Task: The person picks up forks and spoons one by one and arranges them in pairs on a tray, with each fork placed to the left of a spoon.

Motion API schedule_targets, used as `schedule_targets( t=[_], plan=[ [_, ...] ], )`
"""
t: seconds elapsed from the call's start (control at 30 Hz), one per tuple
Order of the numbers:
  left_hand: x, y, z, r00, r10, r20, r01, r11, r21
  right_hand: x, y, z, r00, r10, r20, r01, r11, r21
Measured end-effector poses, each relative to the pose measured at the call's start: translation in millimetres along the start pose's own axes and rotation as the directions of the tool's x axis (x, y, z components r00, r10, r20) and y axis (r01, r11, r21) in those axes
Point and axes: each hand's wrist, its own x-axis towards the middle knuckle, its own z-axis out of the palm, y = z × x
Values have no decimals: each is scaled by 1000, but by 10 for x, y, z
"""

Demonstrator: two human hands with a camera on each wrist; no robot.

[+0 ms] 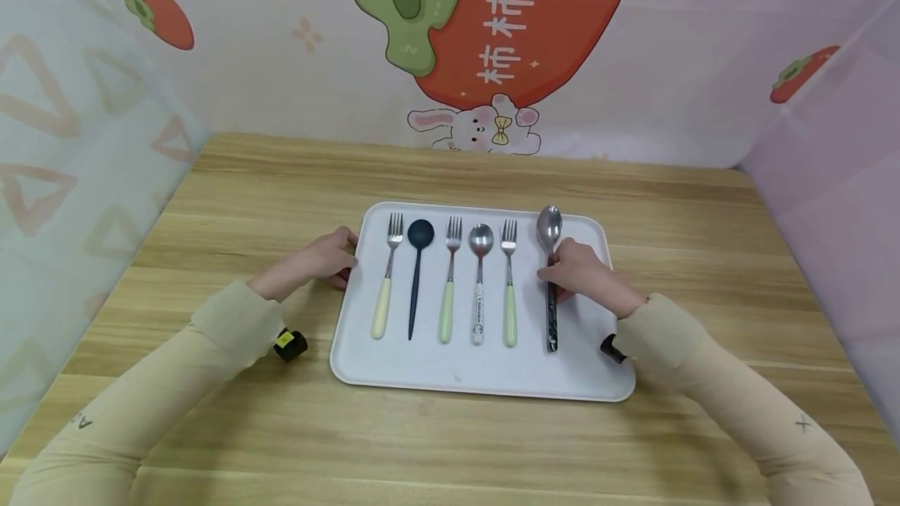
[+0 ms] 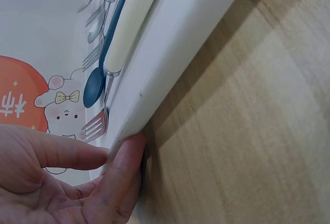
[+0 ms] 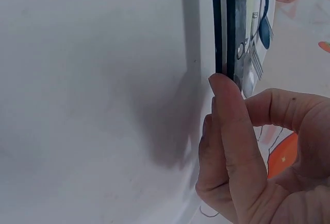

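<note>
A white tray [image 1: 436, 373] lies on the table. My left hand [image 1: 326, 256] pinches its left rim between thumb and fingers, close up in the left wrist view. My right hand [image 1: 585, 270] pinches a metal spoon with a dark patterned handle [image 1: 551, 326] over the tray's right part; whether it touches the tray I cannot tell. Left of it, in a row, lie a green-handled fork [image 1: 510, 311], a spoon with a white printed handle [image 1: 481, 239], another green-handled fork [image 1: 447, 311], a black spoon [image 1: 420, 234] and a cream-handled fork [image 1: 381, 311].
The wooden table [image 1: 422, 443] extends around the tray on all sides. Behind it stands a wall covering [image 1: 281, 92] printed with persimmons and a rabbit. Side walls [image 1: 844, 178] close in the left and right. A small black device [image 1: 290, 345] sits by the left wrist.
</note>
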Motion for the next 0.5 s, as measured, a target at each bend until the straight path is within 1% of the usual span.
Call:
schedule_targets(
  t=[0.13, 0.5],
  plan=[
    [-15, 8, 0, 1000, 26, -2, -26, 1000, -1, 35, 6, 21, 1000, -18, -4, 18, 1000, -17],
    [-19, 13, -6, 1000, 25, 3, -25, 1000, 4, 101, -7, 76, 1000, 8, 8, -8, 1000, 6]
  ],
)
